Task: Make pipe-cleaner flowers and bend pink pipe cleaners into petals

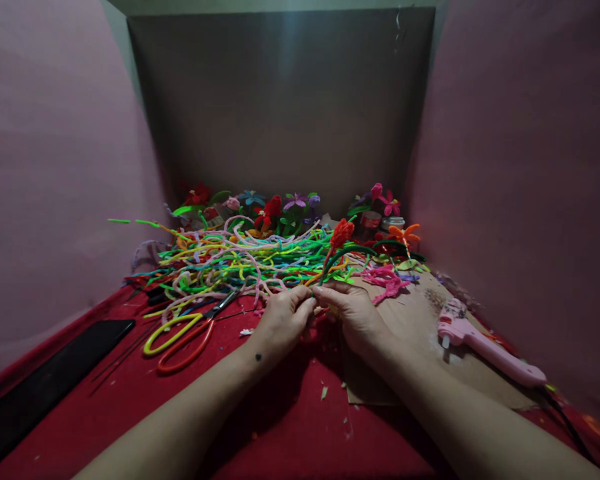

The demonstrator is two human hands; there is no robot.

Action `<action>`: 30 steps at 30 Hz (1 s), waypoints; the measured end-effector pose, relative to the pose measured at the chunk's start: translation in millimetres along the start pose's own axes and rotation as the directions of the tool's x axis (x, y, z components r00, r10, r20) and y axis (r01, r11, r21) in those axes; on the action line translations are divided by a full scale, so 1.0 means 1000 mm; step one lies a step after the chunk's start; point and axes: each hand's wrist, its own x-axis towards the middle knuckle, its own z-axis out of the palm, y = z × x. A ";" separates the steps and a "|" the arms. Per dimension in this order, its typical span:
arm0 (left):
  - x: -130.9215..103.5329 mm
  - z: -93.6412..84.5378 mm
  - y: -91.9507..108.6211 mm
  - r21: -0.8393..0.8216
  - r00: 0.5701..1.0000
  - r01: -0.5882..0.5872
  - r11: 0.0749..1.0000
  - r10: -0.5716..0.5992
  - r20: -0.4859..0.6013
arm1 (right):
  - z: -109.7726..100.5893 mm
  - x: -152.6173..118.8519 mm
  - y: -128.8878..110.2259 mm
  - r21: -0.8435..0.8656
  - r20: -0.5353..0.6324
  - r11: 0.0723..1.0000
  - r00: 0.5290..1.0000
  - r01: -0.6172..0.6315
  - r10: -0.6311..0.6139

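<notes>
My left hand and my right hand meet over the middle of the red cloth, thumbs and fingertips pinched together. Between them is the stem of a pipe cleaner flower, whose orange-red bloom tilts up to the right. A dark green pipe cleaner arches from the fingers toward the right. The exact spot where the fingertips press is partly hidden. Just beyond the hands spreads a tangled heap of colourful pipe cleaners.
Scissors with yellow and orange handles lie left of my hands, near a long black object. On the right, a pink glue gun rests on a cardboard sheet. Finished pipe cleaner flowers stand along the back; pink walls flank both sides.
</notes>
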 end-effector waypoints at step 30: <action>0.004 -0.018 0.007 -0.744 0.877 0.444 0.499 -0.070 0.475 | -0.005 0.005 -0.002 0.067 0.107 0.998 0.994 0.017 -0.025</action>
